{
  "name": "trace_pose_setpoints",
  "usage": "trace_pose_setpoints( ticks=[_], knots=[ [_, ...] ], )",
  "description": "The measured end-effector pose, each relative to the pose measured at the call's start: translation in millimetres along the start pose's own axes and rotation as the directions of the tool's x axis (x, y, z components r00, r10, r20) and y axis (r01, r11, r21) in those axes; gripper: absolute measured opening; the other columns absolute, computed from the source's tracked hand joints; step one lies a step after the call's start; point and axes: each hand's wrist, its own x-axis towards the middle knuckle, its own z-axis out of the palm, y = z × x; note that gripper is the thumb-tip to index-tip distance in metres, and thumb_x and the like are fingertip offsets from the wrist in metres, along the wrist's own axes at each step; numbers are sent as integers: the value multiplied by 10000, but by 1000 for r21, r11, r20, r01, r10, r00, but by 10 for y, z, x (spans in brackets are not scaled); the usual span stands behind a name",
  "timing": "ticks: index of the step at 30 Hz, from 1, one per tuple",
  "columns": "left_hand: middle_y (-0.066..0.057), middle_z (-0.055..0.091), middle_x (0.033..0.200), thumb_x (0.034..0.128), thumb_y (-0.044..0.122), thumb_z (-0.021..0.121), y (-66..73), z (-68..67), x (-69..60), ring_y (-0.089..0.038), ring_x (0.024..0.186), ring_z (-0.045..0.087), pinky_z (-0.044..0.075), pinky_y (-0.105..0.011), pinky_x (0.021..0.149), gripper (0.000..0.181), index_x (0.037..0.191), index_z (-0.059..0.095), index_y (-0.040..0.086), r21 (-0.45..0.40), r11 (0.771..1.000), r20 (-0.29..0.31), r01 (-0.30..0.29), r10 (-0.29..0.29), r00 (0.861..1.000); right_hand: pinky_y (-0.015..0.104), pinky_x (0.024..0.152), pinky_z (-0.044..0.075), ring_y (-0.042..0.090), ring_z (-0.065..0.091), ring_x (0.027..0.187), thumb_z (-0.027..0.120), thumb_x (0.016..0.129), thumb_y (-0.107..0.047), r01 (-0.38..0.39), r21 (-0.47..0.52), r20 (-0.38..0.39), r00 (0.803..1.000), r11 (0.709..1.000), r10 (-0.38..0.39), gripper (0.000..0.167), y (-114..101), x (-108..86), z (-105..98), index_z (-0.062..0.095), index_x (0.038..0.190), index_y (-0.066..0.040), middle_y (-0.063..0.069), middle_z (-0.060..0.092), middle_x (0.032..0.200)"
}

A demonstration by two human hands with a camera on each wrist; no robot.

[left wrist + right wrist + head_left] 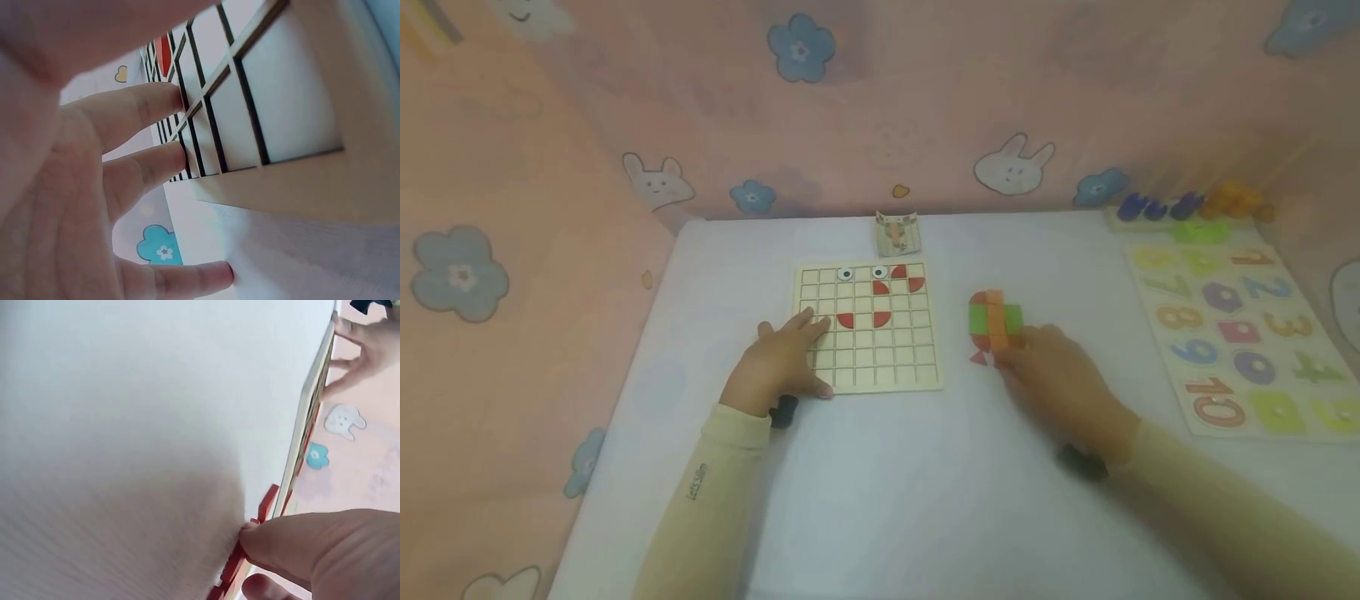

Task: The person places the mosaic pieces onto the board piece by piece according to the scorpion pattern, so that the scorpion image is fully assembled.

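Spreading its fingers, the left hand (781,367) rests on the left edge of a pale grid board (868,360). Beyond and to the right of those fingers, the board carries red quarter-round pieces (882,319) and two eye pieces (846,273). Past the board, the right hand (1063,387) touches a flat cluster of green, orange and red pieces (995,321), just left of its fingertips on the white table (887,483); whether it pinches one cannot be told. Farther right of this hand lies a number puzzle (1210,327).
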Motion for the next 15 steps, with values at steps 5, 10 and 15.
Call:
trace_pose_setpoints(
  ticks=[5,10,15],
  knots=[
    [-6,169,1772,679,366,1017,7,-8,-11,-477,1379,316,463,-581,998,1170,1663,387,285,4,1000,0,5,-5,1000,443,815,466,302,521,939,780,979,-237,30,-58,10,1000,998,-30,318,-43,-126,0,778,1252,-75,79,640,1019],
    [-2,167,1772,683,367,1015,-5,7,-3,-462,1361,323,474,-570,977,1168,1663,385,290,2,1000,-3,5,-5,1000,448,805,482,283,544,902,788,967,-233,56,-73,-4,998,996,-56,309,-71,-180,15,796,1231,-73,63,678,990],
    [10,159,1774,685,370,1013,-11,23,6,-487,1407,291,459,-591,1009,1166,1664,383,297,-2,1000,-2,4,-4,1000,519,903,511,308,616,996,767,983,-229,30,-34,-17,999,999,-31,306,-78,-216,44,794,1237,-60,97,754,1096]
  ],
)
